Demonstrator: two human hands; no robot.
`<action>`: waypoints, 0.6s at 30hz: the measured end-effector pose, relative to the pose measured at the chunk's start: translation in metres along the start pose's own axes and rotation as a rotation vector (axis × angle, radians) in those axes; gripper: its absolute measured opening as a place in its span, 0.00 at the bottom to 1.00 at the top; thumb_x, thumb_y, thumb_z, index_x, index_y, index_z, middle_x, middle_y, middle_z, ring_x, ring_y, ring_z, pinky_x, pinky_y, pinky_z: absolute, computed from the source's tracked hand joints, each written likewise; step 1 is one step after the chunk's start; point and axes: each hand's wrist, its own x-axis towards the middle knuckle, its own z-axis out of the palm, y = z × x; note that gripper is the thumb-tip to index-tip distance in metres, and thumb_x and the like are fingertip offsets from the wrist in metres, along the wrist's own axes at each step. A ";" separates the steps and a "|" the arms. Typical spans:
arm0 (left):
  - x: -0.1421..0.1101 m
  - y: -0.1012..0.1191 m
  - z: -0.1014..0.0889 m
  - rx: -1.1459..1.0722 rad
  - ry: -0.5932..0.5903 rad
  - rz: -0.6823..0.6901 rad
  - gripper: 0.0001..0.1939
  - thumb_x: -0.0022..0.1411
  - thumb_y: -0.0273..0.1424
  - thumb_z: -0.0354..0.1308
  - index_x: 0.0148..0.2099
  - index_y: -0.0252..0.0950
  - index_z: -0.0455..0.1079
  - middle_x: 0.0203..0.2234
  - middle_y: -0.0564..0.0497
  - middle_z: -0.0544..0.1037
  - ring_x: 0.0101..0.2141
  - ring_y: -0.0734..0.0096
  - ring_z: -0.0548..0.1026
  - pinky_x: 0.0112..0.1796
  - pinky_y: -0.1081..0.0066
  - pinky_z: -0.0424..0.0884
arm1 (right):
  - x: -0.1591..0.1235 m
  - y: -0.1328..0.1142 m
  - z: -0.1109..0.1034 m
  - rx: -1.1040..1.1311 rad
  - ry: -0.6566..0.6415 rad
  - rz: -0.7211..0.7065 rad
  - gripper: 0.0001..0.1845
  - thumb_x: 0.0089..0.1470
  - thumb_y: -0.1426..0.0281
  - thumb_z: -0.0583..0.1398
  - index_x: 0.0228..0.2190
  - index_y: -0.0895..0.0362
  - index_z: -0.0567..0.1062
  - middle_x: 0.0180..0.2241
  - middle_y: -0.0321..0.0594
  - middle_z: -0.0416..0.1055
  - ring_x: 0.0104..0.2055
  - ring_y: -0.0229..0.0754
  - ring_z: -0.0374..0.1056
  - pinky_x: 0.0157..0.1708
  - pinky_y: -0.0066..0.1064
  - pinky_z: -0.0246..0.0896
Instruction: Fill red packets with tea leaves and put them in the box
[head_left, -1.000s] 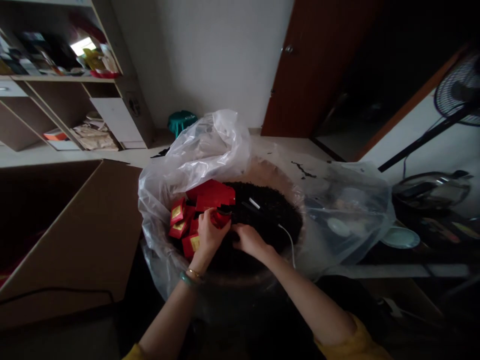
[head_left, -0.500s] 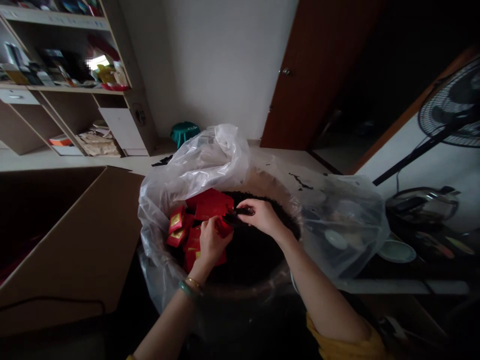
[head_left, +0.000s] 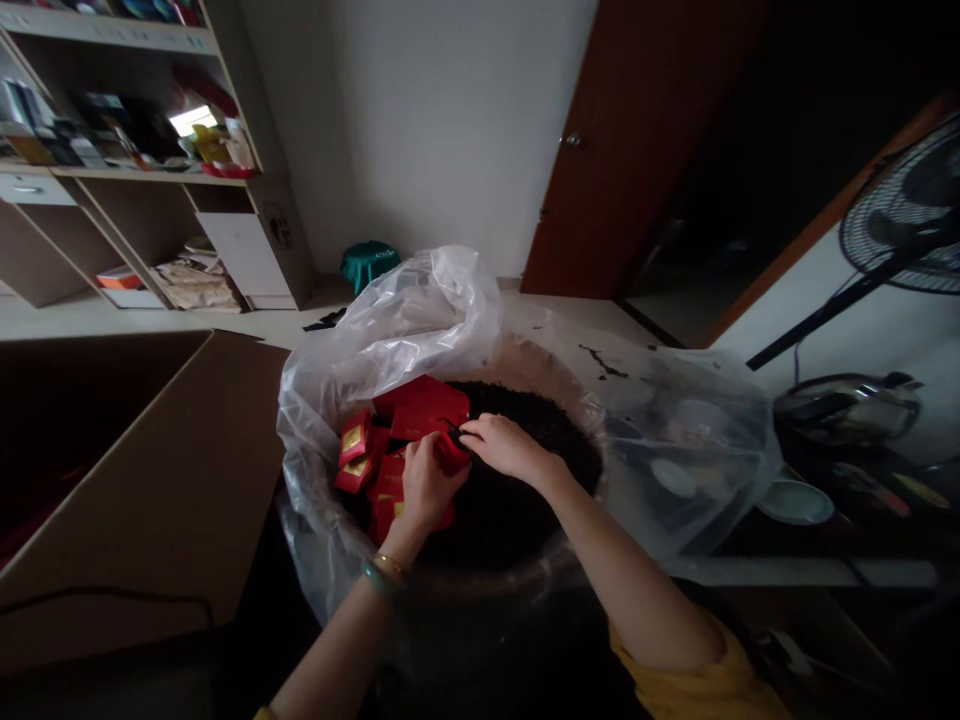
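My left hand (head_left: 429,482) is closed around a small red packet (head_left: 451,455), its mouth turned up toward the right. At that mouth my right hand (head_left: 501,442) pinches some dark, loose leaf-like material, partly hidden by the fingers. Both hands are over a wide round container lined with a clear plastic bag (head_left: 390,345). Dark loose material (head_left: 510,520) fills it. On its left side lie several red packets (head_left: 354,440) with gold labels, and flat red packets (head_left: 424,405) lie behind my left hand.
An open cardboard box (head_left: 187,480) stands at the left. To the right, clear plastic spreads beside a pale bowl (head_left: 795,502) and a glass-lidded pan (head_left: 847,408). A fan (head_left: 900,215) stands farther right. Behind are a shelf unit (head_left: 240,250), a green-covered bin (head_left: 370,265) and a brown door (head_left: 622,150).
My right hand has moved left, bringing the dark material to the mouth of the red packet. The left hand keeps its hold with little movement.
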 end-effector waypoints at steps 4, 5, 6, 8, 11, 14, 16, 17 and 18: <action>0.000 0.000 0.000 -0.015 -0.013 -0.014 0.26 0.45 0.31 0.66 0.48 0.39 0.64 0.39 0.48 0.73 0.43 0.58 0.69 0.40 0.63 0.70 | 0.002 -0.005 -0.003 0.045 0.042 0.053 0.13 0.53 0.73 0.60 0.43 0.57 0.76 0.38 0.42 0.77 0.40 0.40 0.72 0.39 0.26 0.60; 0.000 0.000 0.000 -0.016 -0.011 -0.015 0.26 0.45 0.31 0.66 0.48 0.38 0.64 0.39 0.48 0.73 0.43 0.58 0.69 0.40 0.63 0.70 | 0.003 -0.006 -0.003 0.062 0.068 0.076 0.14 0.52 0.73 0.61 0.43 0.57 0.76 0.37 0.42 0.77 0.39 0.40 0.72 0.38 0.26 0.60; 0.000 0.000 0.000 -0.014 -0.004 -0.015 0.26 0.45 0.31 0.66 0.48 0.38 0.64 0.39 0.47 0.73 0.42 0.58 0.69 0.40 0.62 0.70 | 0.003 -0.006 -0.002 0.074 0.086 0.086 0.13 0.52 0.72 0.62 0.41 0.57 0.76 0.36 0.41 0.77 0.38 0.40 0.72 0.37 0.26 0.60; 0.000 0.000 0.000 -0.006 0.009 -0.005 0.26 0.45 0.32 0.66 0.48 0.38 0.64 0.38 0.47 0.73 0.42 0.57 0.69 0.40 0.61 0.69 | 0.002 -0.006 0.000 0.074 0.083 0.067 0.09 0.56 0.69 0.59 0.38 0.56 0.78 0.34 0.41 0.76 0.38 0.40 0.72 0.37 0.26 0.60; 0.000 -0.001 0.001 -0.002 0.015 0.024 0.26 0.45 0.33 0.66 0.48 0.37 0.64 0.38 0.47 0.73 0.41 0.57 0.69 0.40 0.61 0.69 | -0.001 -0.003 0.004 0.051 0.085 0.036 0.14 0.60 0.65 0.54 0.37 0.54 0.79 0.38 0.43 0.73 0.38 0.40 0.71 0.39 0.28 0.60; -0.001 -0.002 0.002 -0.001 0.020 0.033 0.25 0.46 0.31 0.65 0.48 0.37 0.64 0.36 0.47 0.73 0.41 0.57 0.69 0.39 0.61 0.69 | -0.004 0.002 0.011 0.047 0.101 0.002 0.13 0.54 0.63 0.61 0.40 0.54 0.79 0.42 0.44 0.71 0.39 0.41 0.71 0.39 0.28 0.61; -0.001 -0.003 0.002 0.002 0.021 0.035 0.24 0.46 0.30 0.65 0.47 0.38 0.64 0.35 0.48 0.74 0.41 0.57 0.69 0.39 0.61 0.69 | -0.004 0.006 0.015 0.070 0.092 -0.031 0.11 0.49 0.67 0.64 0.37 0.55 0.80 0.40 0.43 0.73 0.39 0.42 0.71 0.38 0.29 0.61; -0.001 -0.004 0.002 -0.001 0.021 0.035 0.24 0.46 0.30 0.65 0.47 0.38 0.64 0.35 0.48 0.74 0.41 0.58 0.69 0.39 0.61 0.69 | -0.003 0.008 0.017 0.104 0.095 -0.040 0.09 0.48 0.69 0.65 0.34 0.55 0.80 0.38 0.43 0.74 0.38 0.41 0.71 0.38 0.29 0.61; -0.001 -0.005 0.002 -0.006 0.022 0.034 0.25 0.46 0.31 0.65 0.48 0.38 0.64 0.35 0.48 0.74 0.41 0.58 0.70 0.39 0.61 0.69 | -0.002 0.010 0.018 0.158 0.113 -0.044 0.07 0.48 0.71 0.64 0.33 0.55 0.81 0.36 0.41 0.75 0.37 0.41 0.71 0.37 0.28 0.62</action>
